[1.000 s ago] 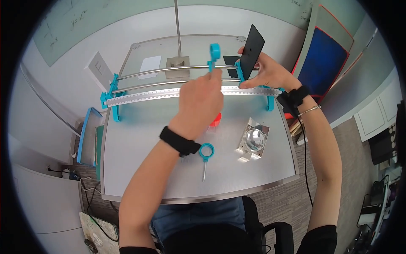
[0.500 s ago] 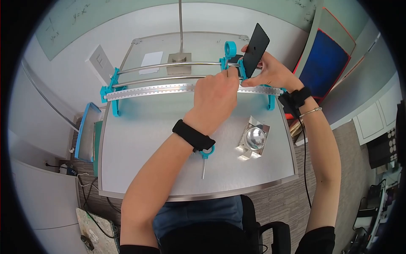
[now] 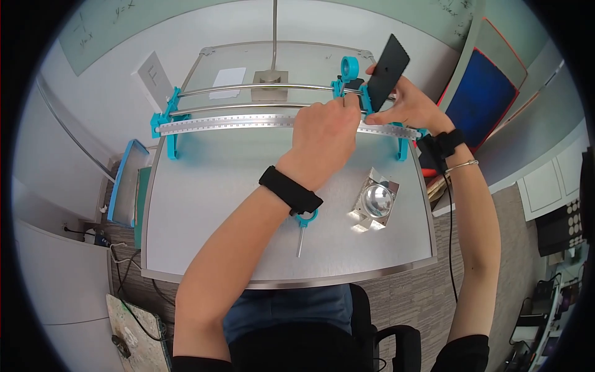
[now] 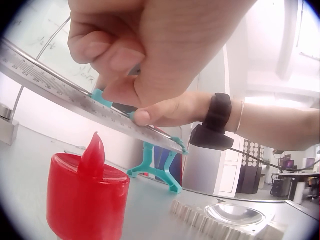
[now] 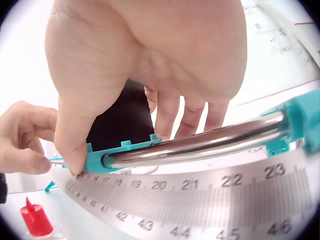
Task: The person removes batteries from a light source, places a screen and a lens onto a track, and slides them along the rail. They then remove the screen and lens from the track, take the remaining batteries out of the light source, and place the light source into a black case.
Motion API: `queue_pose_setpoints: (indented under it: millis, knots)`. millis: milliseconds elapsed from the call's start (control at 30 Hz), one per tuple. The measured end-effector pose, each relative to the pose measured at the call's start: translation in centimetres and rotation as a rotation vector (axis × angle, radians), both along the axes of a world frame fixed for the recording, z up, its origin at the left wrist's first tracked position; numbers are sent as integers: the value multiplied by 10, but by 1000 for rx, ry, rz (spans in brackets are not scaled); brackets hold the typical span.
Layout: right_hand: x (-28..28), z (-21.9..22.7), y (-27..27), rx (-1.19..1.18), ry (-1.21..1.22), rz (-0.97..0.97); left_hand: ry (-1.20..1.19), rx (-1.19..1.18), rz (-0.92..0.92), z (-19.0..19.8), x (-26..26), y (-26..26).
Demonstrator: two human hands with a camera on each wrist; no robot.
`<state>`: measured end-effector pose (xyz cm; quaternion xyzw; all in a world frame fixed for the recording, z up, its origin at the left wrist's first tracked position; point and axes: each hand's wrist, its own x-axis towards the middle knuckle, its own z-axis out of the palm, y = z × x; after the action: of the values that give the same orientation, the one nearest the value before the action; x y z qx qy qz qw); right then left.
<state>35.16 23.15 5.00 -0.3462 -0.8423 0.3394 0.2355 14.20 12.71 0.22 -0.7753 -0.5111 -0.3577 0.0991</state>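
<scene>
In the head view my left hand (image 3: 325, 133) pinches the front of a teal slider (image 3: 338, 88) on the two metal rails. A teal ring holder (image 3: 350, 67) stands upright on that slider. My right hand (image 3: 412, 106) is just right of it, gripping a second teal slider (image 3: 365, 99) that carries an upright black plate (image 3: 390, 65). In the right wrist view, my right thumb (image 5: 75, 155) presses the slider's front end, while the other fingers reach behind the plate. A silver ruler (image 3: 229, 124) runs along the front of the rails, below both hands.
A red candle (image 4: 87, 195) stands under my left hand, hidden by the arm in the head view. A loose ring on a rod (image 3: 302, 239) and a metal block with a round dish (image 3: 377, 199) lie on the table. A white F card (image 3: 153, 74) stands at the rails' left end.
My left hand has slid the ring holder's slider right along the rails, up close to the black plate's slider. The right hand has kept its grip there. The head view has shifted slightly.
</scene>
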Motion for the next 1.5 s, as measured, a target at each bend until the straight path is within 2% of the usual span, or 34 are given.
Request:
queue_pose_setpoints:
  millis: [267, 467, 733, 900, 1500]
  knots:
    - [34, 4, 0, 77, -73, -85, 23, 6, 20, 2, 2, -2]
    - [45, 1, 6, 90, -63, -67, 27, 13, 23, 1, 4, 0]
    - [42, 4, 3, 87, -54, -73, 12, 14, -16, 2, 22, 4]
    - [40, 7, -1, 0, -34, -90, 9, -17, -32, 3, 38, 6]
    - [42, 6, 2, 14, -48, -87, 22, -6, -30, 2, 40, 6]
